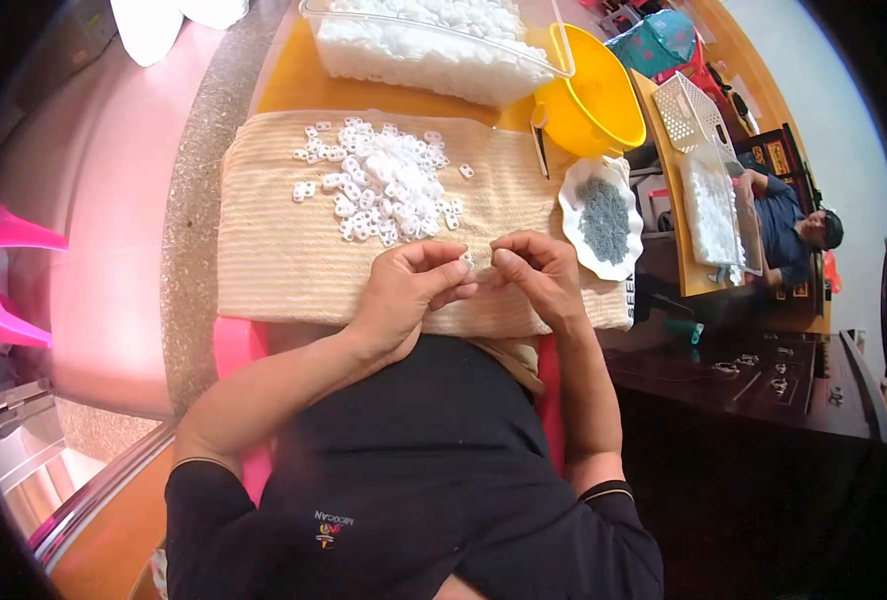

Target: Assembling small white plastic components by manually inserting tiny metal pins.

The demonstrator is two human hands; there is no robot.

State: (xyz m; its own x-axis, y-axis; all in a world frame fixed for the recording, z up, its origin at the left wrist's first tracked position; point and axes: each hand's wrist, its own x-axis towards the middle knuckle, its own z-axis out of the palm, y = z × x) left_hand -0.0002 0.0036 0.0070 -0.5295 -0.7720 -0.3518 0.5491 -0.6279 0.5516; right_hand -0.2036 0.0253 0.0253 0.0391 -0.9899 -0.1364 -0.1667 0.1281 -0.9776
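Note:
Between the thumb and fingers of my left hand (410,285) is a small white plastic piece (468,259), partly covered by the fingertips. My right hand (545,278) is closed in a pinch just to its right; whatever it grips is too small to make out. Both hands are over the near part of a striped beige cloth (273,260). Beyond them lies a loose pile of small white two-holed pieces (388,185), with a few scattered around it. Close to my right hand, a white scalloped dish (570,205) holds many tiny grey parts (603,220).
A clear bin (433,45) full of white pieces stands at the far side, beside a yellow basin (603,110). Dark tweezers (540,150) lie near the basin. At right, a person (788,225) sits by another table with a white basket (685,110). A pink stool (8,280) is at left.

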